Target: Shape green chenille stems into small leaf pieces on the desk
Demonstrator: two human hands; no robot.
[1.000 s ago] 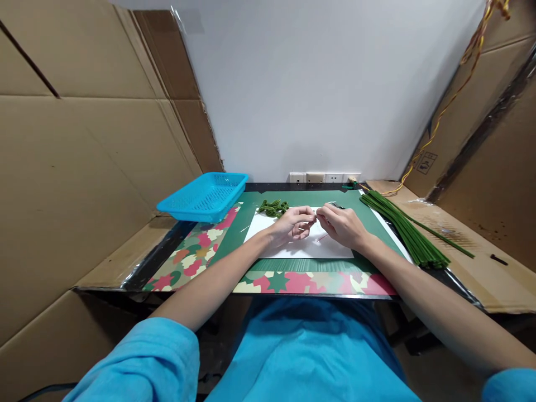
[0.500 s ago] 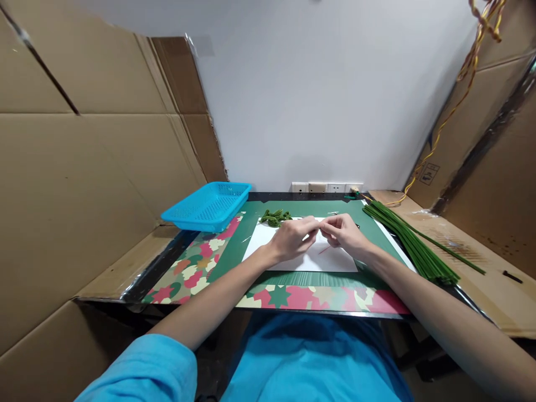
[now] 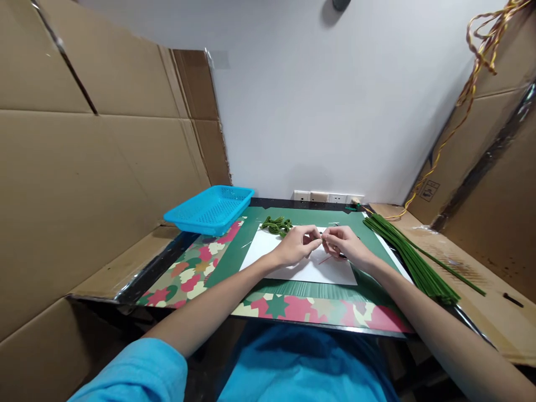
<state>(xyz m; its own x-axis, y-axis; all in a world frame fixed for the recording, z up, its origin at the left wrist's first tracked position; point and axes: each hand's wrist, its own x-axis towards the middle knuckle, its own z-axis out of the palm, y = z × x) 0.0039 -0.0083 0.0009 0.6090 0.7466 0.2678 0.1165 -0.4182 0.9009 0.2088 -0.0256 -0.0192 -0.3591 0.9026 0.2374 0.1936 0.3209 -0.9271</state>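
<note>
My left hand (image 3: 298, 244) and my right hand (image 3: 342, 244) meet over a white sheet of paper (image 3: 288, 272). Thumb and finger of each are pinched together, tips almost touching. Whatever sits between them is tiny and mostly covered by the fingers. A dark object, partly covered, shows under my right hand. On the paper below the fingers is a thin reddish line (image 3: 324, 260). Just beyond my left hand lies a small pile of twisted green pipe cleaner pieces (image 3: 276, 225). A bundle of straight green pipe cleaners (image 3: 412, 259) lies to the right of my right hand.
A blue plastic basket (image 3: 211, 211) stands at the back left. Under the paper is a green mat (image 3: 226, 262) with a camouflage-patterned border. Cardboard walls (image 3: 125, 162) flank the table. Yellow twisted wire (image 3: 444, 131) hangs at right, above a black bolt-like piece (image 3: 513, 300).
The view has tilted slightly upward. My left fingers have opened out a little around the pinch, and my hands stay together over the paper.
</note>
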